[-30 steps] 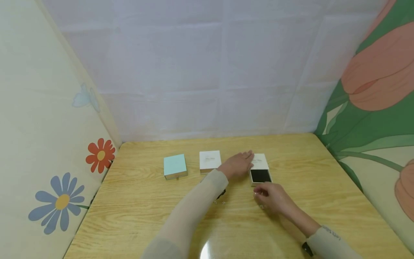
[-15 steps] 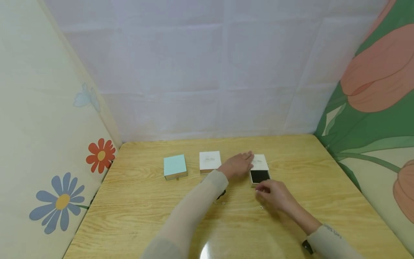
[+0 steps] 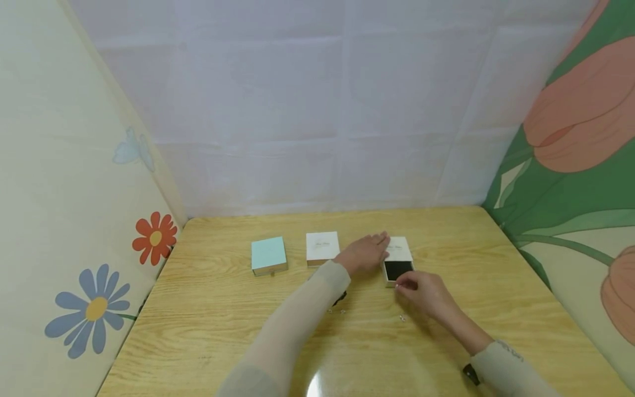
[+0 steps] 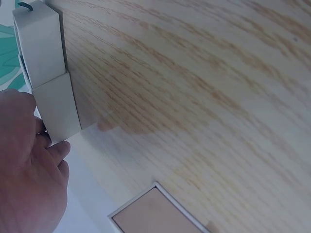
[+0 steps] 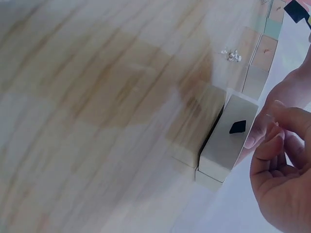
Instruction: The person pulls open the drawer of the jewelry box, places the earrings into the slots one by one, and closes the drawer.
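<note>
the right hand point(image 3: 421, 292) has its grip pinched together at the open drawer box's point(image 3: 398, 270) 6 o'clock edge; what it pinches is too small to tell. the left hand point(image 3: 364, 253) lies flat at the box's 9 o'clock, fingers straight. tiny blurred bits point(image 3: 402, 317) dot the desk point(image 3: 208, 331).

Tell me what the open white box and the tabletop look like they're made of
White box: likely matte card, going by its crisp edges and dull faces; black tray insert, maybe foam or velvet. Tabletop: glossy wood-grain surface with glare, possibly laminate.

Mint box point(image 3: 268, 255), white box point(image 3: 322, 246)
</note>
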Available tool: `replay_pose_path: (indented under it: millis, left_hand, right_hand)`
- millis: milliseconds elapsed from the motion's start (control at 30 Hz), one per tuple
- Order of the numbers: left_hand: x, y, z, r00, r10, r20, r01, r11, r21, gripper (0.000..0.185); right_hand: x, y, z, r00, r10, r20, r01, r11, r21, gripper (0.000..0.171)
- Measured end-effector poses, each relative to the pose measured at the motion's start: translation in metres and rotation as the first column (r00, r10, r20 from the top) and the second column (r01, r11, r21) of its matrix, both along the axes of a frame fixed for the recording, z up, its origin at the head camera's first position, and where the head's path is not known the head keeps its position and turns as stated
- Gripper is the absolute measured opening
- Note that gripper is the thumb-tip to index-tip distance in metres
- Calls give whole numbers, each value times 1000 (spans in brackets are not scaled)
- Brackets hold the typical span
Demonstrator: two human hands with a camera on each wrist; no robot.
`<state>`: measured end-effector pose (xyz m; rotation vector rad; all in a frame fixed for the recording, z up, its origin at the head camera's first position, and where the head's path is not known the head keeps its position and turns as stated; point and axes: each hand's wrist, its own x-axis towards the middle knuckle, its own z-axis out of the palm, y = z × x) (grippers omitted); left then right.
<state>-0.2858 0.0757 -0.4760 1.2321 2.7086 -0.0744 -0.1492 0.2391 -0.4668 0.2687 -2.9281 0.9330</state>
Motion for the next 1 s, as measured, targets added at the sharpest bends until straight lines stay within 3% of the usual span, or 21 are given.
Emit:
replay_pose_path:
  millis: [233, 1000]
  left_hand:
    - [2, -1, 3, 999, 24, 34, -24, 1000, 1, 58]
    - [1, 1, 1, 1000, 13, 22, -13, 1000, -9, 59]
  right_hand:
    - [-7, 6, 1, 1000, -17, -4, 17, 1000, -10, 9]
    - [-29, 12, 0, 998, -54, -14, 54, 998, -15, 10]
